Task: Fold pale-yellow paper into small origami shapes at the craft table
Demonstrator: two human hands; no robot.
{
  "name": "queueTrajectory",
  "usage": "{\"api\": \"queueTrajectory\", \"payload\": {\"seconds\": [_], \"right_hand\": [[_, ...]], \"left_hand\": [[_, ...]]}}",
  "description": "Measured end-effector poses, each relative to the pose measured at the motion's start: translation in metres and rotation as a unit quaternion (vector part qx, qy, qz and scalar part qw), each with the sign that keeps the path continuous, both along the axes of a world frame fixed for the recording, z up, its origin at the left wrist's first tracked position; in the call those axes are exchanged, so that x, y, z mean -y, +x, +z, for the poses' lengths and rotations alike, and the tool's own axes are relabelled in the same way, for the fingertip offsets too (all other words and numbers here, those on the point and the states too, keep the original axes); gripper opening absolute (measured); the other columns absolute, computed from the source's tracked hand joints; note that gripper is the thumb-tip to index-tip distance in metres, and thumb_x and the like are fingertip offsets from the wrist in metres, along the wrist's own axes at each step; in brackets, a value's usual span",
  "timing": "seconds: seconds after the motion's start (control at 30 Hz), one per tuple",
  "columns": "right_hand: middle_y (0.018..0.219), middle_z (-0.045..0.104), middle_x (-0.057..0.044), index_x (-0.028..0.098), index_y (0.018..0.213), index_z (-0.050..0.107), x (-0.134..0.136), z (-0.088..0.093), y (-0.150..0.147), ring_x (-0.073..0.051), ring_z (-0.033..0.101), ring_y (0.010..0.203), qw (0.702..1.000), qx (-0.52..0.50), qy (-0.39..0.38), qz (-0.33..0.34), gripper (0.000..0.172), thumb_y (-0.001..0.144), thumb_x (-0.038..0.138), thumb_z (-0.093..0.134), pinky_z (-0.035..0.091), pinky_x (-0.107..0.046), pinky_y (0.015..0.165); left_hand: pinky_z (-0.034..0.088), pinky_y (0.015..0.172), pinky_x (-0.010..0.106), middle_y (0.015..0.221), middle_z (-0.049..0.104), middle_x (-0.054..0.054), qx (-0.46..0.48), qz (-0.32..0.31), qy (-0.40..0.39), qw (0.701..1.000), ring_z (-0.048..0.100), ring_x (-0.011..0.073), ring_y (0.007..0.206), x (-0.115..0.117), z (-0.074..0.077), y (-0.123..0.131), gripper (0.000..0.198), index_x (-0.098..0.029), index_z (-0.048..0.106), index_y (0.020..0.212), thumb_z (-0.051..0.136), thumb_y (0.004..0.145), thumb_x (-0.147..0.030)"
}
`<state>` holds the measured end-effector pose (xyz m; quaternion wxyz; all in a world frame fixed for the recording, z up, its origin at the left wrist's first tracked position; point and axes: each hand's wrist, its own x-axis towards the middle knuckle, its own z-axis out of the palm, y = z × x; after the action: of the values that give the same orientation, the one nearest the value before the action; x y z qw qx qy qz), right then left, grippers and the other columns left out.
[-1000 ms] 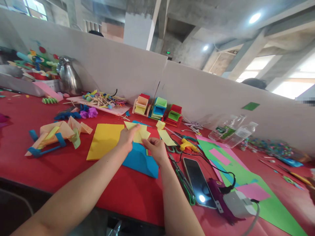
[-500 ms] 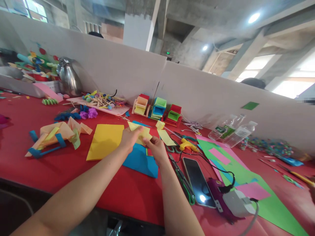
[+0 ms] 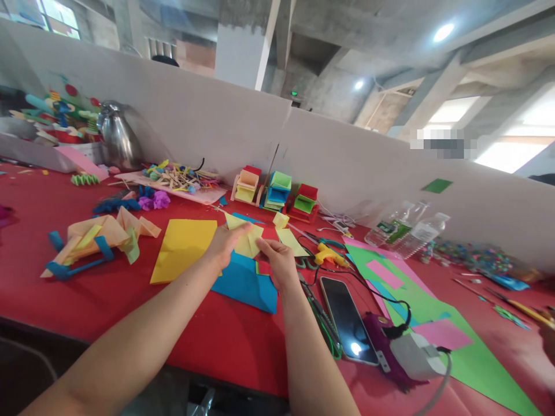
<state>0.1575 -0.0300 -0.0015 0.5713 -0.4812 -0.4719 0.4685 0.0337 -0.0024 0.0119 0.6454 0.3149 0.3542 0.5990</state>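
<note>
Between both hands is a pale yellow piece of paper (image 3: pixel 248 241) with crease lines, held above the table. My left hand (image 3: pixel 225 245) grips its left side, thumb lying on top. At its right edge my right hand (image 3: pixel 278 260) pinches the paper between thumb and fingers. Under the hands lies a blue sheet (image 3: pixel 247 286), with a small red paper piece (image 3: pixel 263 267) partly hidden by my right hand. A yellow sheet (image 3: pixel 184 248) lies just left of it. Beyond my right hand are a pale yellow strip (image 3: pixel 292 241) and a small folded yellow piece (image 3: pixel 280 220).
Right of my arm lie a phone (image 3: pixel 348 320), a box cutter (image 3: pixel 318 315), a yellow glue gun (image 3: pixel 330 255) with its cord, and a power strip (image 3: pixel 390 352). Colourful paper stands (image 3: pixel 278 190) line the partition. A folded paper model (image 3: pixel 93 242) sits left; plastic bottles (image 3: pixel 418 234) stand right.
The pale yellow paper now lies flatter and shows more of its creased face. My right hand has shifted slightly on its edge. The view has moved a little.
</note>
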Motion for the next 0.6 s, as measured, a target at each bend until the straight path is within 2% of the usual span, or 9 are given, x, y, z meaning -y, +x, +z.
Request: {"api": "queueTrajectory", "payload": {"seconds": [0.2,0.37,0.6], "right_hand": [[0.050,0.060,0.001,0.015,0.063,0.066,0.0015,0.0009,-0.0012,-0.009,0.051,0.047,1.000,0.012,0.002,0.008,0.028,0.061,0.043,0.070,0.043,-0.023,0.052],[0.047,0.061,0.000,0.015,0.050,0.058,0.0053,0.0022,-0.0056,-0.010,0.053,0.045,0.998,0.038,-0.024,0.052,0.031,0.052,0.039,0.077,0.042,-0.022,0.049],[0.047,0.060,0.001,0.015,0.050,0.058,0.0052,0.0005,-0.0083,-0.009,0.051,0.044,0.998,0.038,-0.026,0.048,0.030,0.052,0.039,0.076,0.040,-0.021,0.047]], "left_hand": [[0.048,0.045,0.028,0.056,0.066,0.005,-0.010,0.035,-0.007,0.999,0.060,0.0186,0.047,-0.0021,-0.0036,0.0011,0.028,-0.011,0.064,0.067,0.075,0.050,-0.031],[0.048,0.048,0.028,0.056,0.066,0.005,-0.017,0.062,-0.001,0.998,0.062,0.0195,0.050,-0.0048,-0.0052,0.0000,0.028,-0.012,0.063,0.067,0.074,0.051,-0.032],[0.048,0.050,0.028,0.058,0.066,0.005,-0.031,0.067,0.000,0.997,0.063,0.0202,0.054,-0.0083,-0.0085,-0.0012,0.029,-0.012,0.063,0.069,0.074,0.052,-0.033]]}}
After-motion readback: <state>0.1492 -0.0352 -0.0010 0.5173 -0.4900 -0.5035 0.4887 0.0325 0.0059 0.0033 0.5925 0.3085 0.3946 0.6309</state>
